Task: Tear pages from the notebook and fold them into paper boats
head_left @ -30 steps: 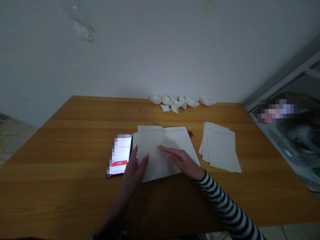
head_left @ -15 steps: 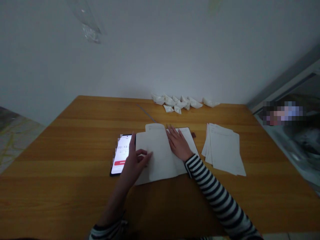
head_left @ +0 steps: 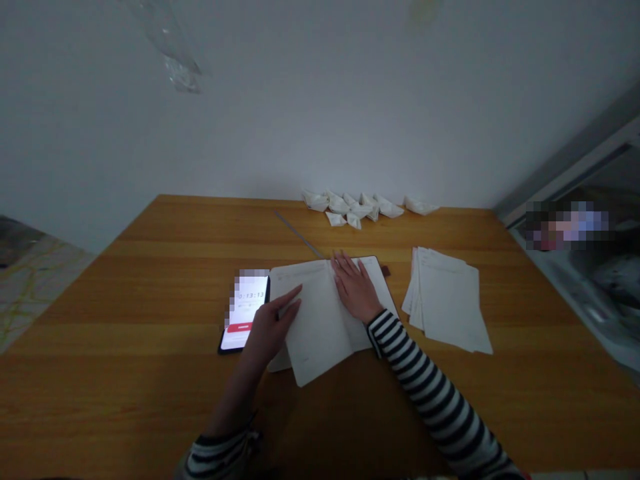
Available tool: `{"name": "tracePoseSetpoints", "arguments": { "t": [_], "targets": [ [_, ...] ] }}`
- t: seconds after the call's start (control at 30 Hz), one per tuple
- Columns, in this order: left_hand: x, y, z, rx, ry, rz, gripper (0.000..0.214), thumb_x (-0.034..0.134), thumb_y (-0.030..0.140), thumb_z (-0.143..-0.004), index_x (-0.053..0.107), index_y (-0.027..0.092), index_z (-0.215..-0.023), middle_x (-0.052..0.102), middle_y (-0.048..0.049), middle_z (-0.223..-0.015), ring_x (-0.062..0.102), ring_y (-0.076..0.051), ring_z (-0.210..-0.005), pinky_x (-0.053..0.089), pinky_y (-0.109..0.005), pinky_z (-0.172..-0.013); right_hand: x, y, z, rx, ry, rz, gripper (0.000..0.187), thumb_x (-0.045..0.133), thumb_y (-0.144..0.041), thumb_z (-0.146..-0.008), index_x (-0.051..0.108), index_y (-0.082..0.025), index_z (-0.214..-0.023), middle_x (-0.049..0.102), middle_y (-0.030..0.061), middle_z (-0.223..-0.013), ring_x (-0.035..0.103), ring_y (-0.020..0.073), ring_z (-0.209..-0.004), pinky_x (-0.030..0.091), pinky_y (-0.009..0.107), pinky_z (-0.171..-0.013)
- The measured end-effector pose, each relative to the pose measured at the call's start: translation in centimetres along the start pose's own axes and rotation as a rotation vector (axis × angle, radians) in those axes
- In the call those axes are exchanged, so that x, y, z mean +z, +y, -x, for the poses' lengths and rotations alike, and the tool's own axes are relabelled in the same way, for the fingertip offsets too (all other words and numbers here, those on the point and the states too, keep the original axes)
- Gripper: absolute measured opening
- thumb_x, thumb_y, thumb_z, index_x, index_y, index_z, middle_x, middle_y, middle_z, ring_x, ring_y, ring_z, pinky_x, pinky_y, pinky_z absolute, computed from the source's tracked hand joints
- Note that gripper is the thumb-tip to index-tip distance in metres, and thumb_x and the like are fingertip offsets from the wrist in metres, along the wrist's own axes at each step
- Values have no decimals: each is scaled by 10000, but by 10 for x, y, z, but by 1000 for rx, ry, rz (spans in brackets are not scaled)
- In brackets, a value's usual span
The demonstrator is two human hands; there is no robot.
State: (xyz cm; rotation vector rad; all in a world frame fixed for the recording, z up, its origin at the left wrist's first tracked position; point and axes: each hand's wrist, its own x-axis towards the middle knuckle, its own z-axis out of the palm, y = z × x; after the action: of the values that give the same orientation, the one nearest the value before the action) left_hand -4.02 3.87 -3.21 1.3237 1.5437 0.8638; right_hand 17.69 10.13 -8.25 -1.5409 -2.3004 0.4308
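Observation:
An open notebook (head_left: 383, 280) with a dark cover edge lies in front of me on the wooden table. My right hand (head_left: 356, 288) is pressed flat on its right side near the fold, fingers stretched out. A loose-looking notebook page (head_left: 320, 333) slants across the left side, its lower corner sticking out past the notebook's bottom edge. At the left edge of that page, my left hand (head_left: 274, 325) pinches it between thumb and fingers; the exact contact is partly hidden. Beside this hand lies a phone (head_left: 243, 327) with a lit timer screen.
Several loose paper sheets (head_left: 447, 300) lie in a stack to the right. Along the wall stand several folded paper boats (head_left: 357, 208). A thin grey ruler-like strip (head_left: 297, 233) lies behind the notebook. Clear plastic (head_left: 183, 73) hangs on the wall.
The page has swung down and turned, its lower corner now nearer me. My left hand has closed from spread fingers onto the page. My right hand has stayed nearly in place.

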Motion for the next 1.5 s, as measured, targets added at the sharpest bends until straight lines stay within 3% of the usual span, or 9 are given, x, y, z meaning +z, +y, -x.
{"name": "tracePoseSetpoints", "arguments": {
  "t": [0.17,0.3,0.57,0.73,0.83,0.97,1.27,1.37,1.5],
  "targets": [
    [5,-10,6,-112,37,136,590,683,496,-818,650,148,-1294,661,-145,-1335,619,-337,-1212,510,-505,-982,1,-1,1,2,3,5,539,272,-253,-1017,312,-153,-1546,274,99,-1631,187,223,-1528,124,496,-1227],
    [4,-16,7,-172,49,226,660,726,534,-775,635,166,-1316,725,-133,-1215,694,-301,-1027,581,-415,-807,3,0,1,-2,12,3,535,272,-257,-1019,312,-177,-1547,277,79,-1632,195,215,-1526,124,493,-1228],
    [-2,-14,16,-280,73,360,769,758,547,-740,576,166,-1382,748,-124,-1113,699,-214,-780,539,-277,-601,5,2,0,7,7,48,542,267,-259,-1023,280,-194,-1560,275,78,-1634,173,186,-1531,135,485,-1229],
    [0,-5,20,-261,81,265,769,691,556,-802,477,246,-1473,573,-145,-1433,684,-301,-1061,591,-345,-745,5,2,0,12,13,50,536,259,-270,-1027,294,-190,-1556,290,56,-1630,182,194,-1529,133,479,-1232],
    [4,-4,31,-230,77,234,940,763,508,-751,316,303,-1551,437,-134,-1555,607,-355,-1222,587,-404,-872,3,1,0,2,11,51,537,250,-271,-1027,306,-167,-1551,283,59,-1632,194,202,-1525,132,473,-1233],
    [11,-4,51,-199,33,277,1168,829,447,-682,109,322,-1593,372,-162,-1588,566,-407,-1266,565,-501,-931,1,0,0,3,15,40,535,249,-267,-1025,310,-181,-1549,282,57,-1632,199,193,-1524,139,471,-1231],
    [6,-17,58,-133,32,239,994,736,470,-791,156,332,-1587,150,-68,-1679,297,-394,-1468,423,-491,-1111,3,1,0,0,28,46,535,257,-263,-1022,316,-174,-1547,292,58,-1629,203,189,-1522,132,461,-1235],
    [9,-20,61,-147,69,257,997,764,479,-763,204,345,-1578,199,-59,-1669,333,-405,-1448,431,-493,-1106,4,1,0,3,21,43,537,259,-259,-1021,310,-185,-1550,294,53,-1629,198,190,-1524,132,472,-1234],
    [15,-11,66,-210,104,336,996,778,493,-740,233,377,-1565,309,-77,-1631,517,-427,-1309,533,-516,-985,4,2,0,5,18,39,538,270,-258,-1018,309,-189,-1550,288,57,-1631,202,191,-1523,131,476,-1234]
  ]
}}
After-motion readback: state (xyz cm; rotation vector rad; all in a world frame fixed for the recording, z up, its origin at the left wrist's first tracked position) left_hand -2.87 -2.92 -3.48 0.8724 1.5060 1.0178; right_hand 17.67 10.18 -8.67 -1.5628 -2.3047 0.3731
